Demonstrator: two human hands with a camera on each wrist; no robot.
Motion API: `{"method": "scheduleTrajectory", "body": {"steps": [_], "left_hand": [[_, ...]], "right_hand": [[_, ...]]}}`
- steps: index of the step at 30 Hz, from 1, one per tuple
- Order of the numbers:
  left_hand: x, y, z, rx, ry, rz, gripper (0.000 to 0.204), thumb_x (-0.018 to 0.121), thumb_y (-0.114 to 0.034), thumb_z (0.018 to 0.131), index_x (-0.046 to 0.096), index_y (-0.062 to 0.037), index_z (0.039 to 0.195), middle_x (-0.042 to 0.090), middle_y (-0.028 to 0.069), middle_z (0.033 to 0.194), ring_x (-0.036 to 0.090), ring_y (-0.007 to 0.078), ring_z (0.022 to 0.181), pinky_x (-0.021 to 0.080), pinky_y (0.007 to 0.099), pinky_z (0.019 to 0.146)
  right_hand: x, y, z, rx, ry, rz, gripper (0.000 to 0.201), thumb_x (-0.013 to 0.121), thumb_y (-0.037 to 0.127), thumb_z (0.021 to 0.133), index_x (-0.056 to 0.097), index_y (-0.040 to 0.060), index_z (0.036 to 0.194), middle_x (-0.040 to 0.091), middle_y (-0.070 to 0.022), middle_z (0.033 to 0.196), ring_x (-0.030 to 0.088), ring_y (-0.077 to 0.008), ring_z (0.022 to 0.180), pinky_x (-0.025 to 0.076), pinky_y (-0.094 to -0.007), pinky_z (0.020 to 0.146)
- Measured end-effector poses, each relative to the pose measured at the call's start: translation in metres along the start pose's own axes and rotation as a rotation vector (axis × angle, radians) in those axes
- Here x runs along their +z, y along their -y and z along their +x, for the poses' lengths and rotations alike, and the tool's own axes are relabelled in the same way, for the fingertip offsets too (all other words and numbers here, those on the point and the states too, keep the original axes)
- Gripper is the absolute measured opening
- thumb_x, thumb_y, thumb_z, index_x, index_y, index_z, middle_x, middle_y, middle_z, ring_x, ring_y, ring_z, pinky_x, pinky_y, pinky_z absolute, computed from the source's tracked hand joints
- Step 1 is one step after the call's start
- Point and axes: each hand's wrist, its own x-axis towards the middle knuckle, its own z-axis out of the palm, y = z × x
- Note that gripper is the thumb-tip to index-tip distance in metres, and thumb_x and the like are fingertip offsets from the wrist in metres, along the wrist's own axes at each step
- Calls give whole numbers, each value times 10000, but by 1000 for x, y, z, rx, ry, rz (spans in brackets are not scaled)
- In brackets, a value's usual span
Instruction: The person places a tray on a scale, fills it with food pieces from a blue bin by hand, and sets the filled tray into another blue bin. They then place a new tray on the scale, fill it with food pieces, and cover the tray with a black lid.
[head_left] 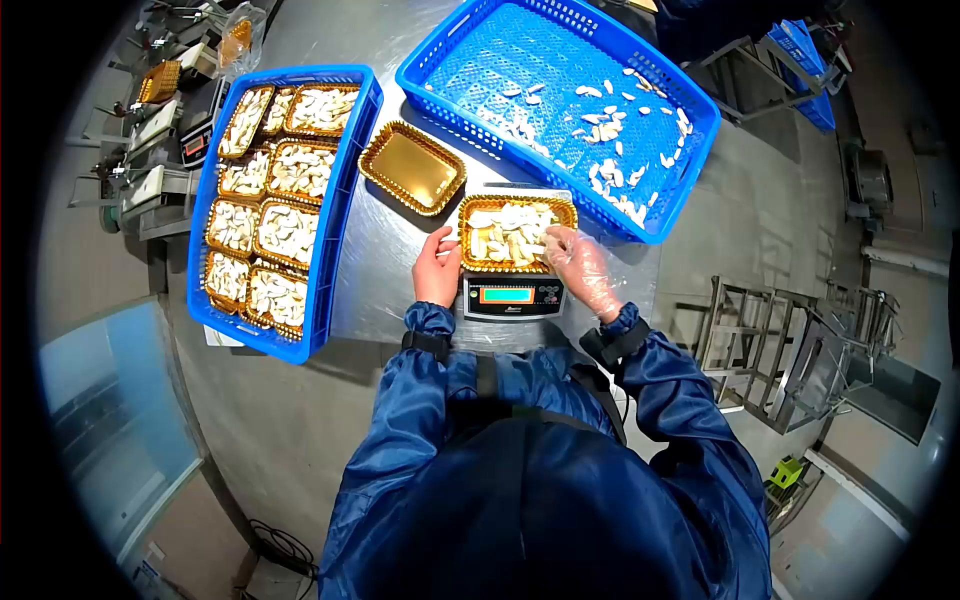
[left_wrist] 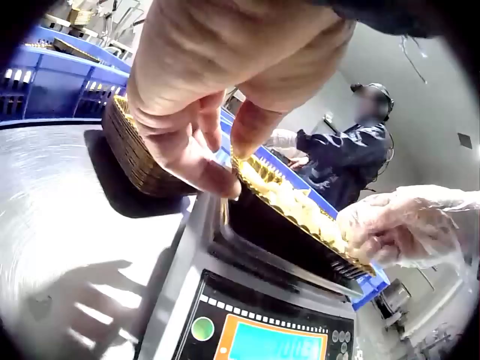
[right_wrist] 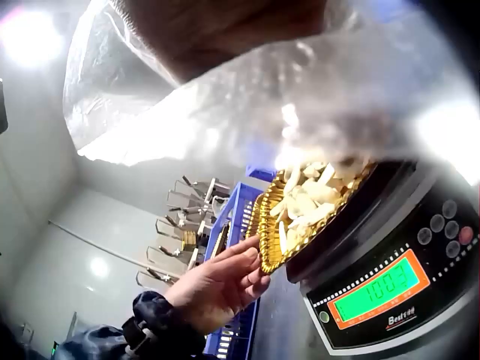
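A shallow gold tray with a crimped rim sits on a digital scale and holds cream-coloured slices that look like mushroom. My bare left hand pinches the tray's left rim between thumb and fingers, as the left wrist view shows close up. At the opposite side my right hand, in a clear plastic glove, grips the tray's right edge with curled fingers. Its glove blurs much of the right wrist view. The scale's lit display shows digits.
Stacked empty gold trays stand behind the scale. A blue crate at left holds several filled trays. Behind, a large blue crate has loose slices scattered over its floor. Another person stands beyond the table.
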Motion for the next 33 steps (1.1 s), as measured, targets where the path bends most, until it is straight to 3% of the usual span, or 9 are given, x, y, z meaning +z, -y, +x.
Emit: {"method": "scheduleTrajectory", "body": {"steps": [3,15,19,21,25,26,27,29,33], "left_hand": [[1,5,3,-19,31,6,370,587,5,907,550,-35,1274,626,63,939,607,85,711,541,236,592],[2,17,5,2,4,12,367,609,-3,890,556,-27,1252,619,40,908,608,77,694,549,237,595],[4,-10,-4,373,-211,393,438,663,-62,856,561,-75,1282,614,126,1129,628,231,969,556,320,764],[10,-34,-13,431,-120,522,619,755,-191,779,526,-132,1352,446,186,1421,423,388,1287,332,458,1093],[18,-30,-12,486,-43,719,706,787,-223,746,498,-189,1390,313,173,1520,295,378,1389,299,478,1115],[18,-29,-12,500,-51,774,728,796,-235,736,493,-203,1397,277,168,1541,267,379,1406,289,486,1120],[18,-28,-10,498,-53,774,728,796,-235,736,493,-203,1397,277,168,1541,267,379,1406,289,486,1120],[18,-26,-9,474,-51,753,750,801,-249,732,481,-203,1409,255,165,1553,244,388,1415,276,486,1127],[28,-25,-3,464,-90,767,760,799,-255,733,469,-206,1416,230,165,1561,229,387,1421,262,497,1130]], "right_hand": [[20,7,5,-120,-94,-340,166,588,131,857,684,54,968,676,-191,860,637,-392,813,505,-458,710],[66,36,16,-383,62,-453,276,538,57,872,636,70,1129,654,-197,937,627,-370,895,513,-460,770],[56,40,20,-379,-148,-526,188,638,137,863,680,110,1044,633,-139,863,625,-334,838,510,-443,724],[39,49,28,-534,-186,-562,176,660,149,851,688,104,1020,628,-156,865,615,-351,845,498,-460,742],[24,17,33,-717,-121,-730,213,661,215,854,689,49,984,658,-198,1026,611,-362,1007,493,-434,847],[16,19,25,-664,-102,-745,212,640,213,869,692,42,983,653,-211,1100,615,-360,1048,499,-421,882],[13,34,20,-159,-84,-210,183,632,187,871,703,68,990,651,-218,1114,623,-363,1037,504,-425,880],[6,27,23,-632,-86,-716,185,650,181,839,700,83,988,650,-217,1100,632,-371,1004,510,-428,856],[33,31,22,-746,-49,-647,221,636,130,789,679,107,1005,613,-180,1187,558,-362,1146,457,-452,950]]}}
